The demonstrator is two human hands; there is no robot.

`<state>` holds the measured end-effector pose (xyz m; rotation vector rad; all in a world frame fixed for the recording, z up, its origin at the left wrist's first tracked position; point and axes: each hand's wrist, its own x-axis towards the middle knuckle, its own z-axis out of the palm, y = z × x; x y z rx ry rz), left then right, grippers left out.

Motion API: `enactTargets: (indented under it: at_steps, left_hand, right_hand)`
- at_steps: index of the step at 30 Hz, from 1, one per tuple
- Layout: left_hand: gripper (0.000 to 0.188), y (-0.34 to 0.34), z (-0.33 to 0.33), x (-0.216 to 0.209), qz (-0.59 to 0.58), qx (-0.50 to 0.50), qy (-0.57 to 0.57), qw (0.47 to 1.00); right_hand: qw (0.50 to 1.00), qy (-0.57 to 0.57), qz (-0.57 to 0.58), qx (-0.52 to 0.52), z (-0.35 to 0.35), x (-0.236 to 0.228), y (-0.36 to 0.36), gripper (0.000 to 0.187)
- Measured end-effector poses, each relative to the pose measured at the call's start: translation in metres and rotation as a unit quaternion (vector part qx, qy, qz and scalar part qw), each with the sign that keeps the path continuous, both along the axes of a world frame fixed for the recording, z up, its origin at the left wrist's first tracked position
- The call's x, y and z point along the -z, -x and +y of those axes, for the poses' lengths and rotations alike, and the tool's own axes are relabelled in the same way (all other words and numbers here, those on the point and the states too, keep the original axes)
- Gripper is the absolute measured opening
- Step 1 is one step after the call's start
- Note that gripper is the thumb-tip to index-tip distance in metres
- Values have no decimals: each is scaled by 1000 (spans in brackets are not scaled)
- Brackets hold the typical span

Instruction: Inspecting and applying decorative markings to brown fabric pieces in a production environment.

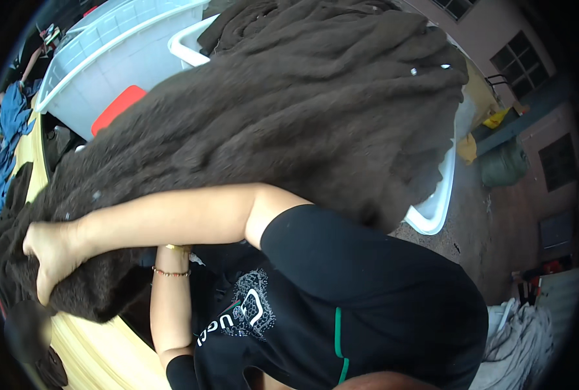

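Note:
A large dark brown fleecy cloth (pixel 289 123) spreads from the bin at the back across to the table on the left, its pile showing folds and a few pale specks. My right arm reaches across to the left over it. At its end my right hand (pixel 52 257) is closed on a bunched part of the brown cloth, thumb pointing down; the fingertips are buried in it. My left forearm (pixel 171 305), with a beaded bracelet at the wrist, rises beneath my right arm. The left hand itself is hidden behind that arm.
Under the cloth stands a white plastic bin (pixel 440 208). Another translucent bin (pixel 140 58) with a red patch is behind on the left. A pale yellow tabletop (pixel 101 351) lies at lower left. Blue cloth (pixel 10 120) is at far left, grey cloth (pixel 517 344) at lower right.

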<state>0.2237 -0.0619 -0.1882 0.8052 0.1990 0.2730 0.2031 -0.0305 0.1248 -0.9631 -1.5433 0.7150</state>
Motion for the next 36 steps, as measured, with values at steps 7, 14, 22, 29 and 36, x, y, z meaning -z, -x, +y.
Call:
enactTargets:
  at_steps: [7,14,22,29,36]
  left_hand:
    - [43,68,50,1,67,-179,66,979]
    - [49,142,86,-35,42,-364,44,929]
    - [56,129,123,-7,-6,-468,37,883]
    - [57,111,147,18,-7,-508,21,861]
    - [53,125,151,24,20,-527,21,850]
  right_hand:
    - [988,88,-20,-124,9,43,61,67]
    - [977,53,-51,-201,-10,57,72,57]
    - [989,111,-44,-85,-15,109,21,55]
    - [971,186,115,93,-67,166,-149,51]
    - [873,383,139,269,-157,300,-227,55]
